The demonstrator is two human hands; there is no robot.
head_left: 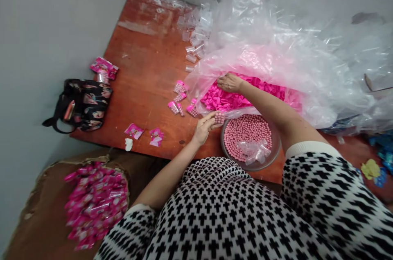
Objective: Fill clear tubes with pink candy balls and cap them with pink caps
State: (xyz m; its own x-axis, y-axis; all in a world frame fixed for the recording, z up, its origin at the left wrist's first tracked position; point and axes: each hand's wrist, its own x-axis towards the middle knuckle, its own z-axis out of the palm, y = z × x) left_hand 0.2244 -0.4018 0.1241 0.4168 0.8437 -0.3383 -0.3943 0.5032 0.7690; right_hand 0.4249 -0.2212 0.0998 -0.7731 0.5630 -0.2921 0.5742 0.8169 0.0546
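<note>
My left hand point(204, 125) is closed around a small clear tube filled with pink candy balls point(219, 118), held just left of a metal bowl point(278, 145). The bowl holds many pink candy balls point(244, 131) and a few empty clear tubes point(256, 151). My right hand point(229, 82) reaches into a heap of pink caps point(229, 99) lying in a large clear plastic bag point(276, 47); its fingers are curled down among the caps, and what they hold is hidden. Several filled, capped tubes point(181, 100) lie on the table left of the bag.
Empty clear tubes point(195, 37) are piled at the far side of the reddish wooden table point(144, 75). A black printed bag point(82, 104) and pink sachets point(103, 67) sit at the left edge. A box of pink packets point(95, 202) stands below left.
</note>
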